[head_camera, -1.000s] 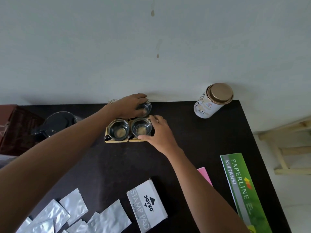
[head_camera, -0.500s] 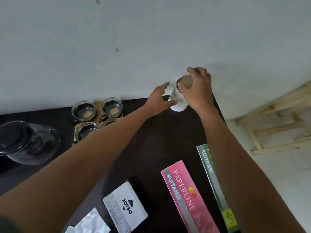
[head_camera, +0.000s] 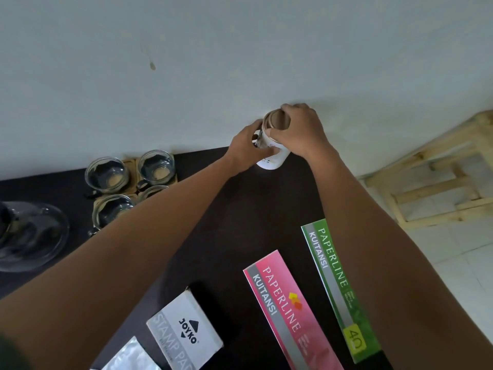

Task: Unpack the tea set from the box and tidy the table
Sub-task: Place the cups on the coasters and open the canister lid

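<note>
head view: white canister with brown lid stands tilted at the far edge of the dark tabletop, against the wall. right hand wraps over the lid and upper body, fingers curled shut on it. left hand grips the canister's left side, fingers closed round the body. canister sits between the two hands, both touching it.

left of the hands, well apart: four glass cups on wooden coasters, in a two-by-two cluster, near pair partly hidden by the left forearm. glass teapot at the left edge.

near edge: stamp pad box, pink receipt book, green receipt book, foil sachet. wooden stool on the floor at right.
</note>
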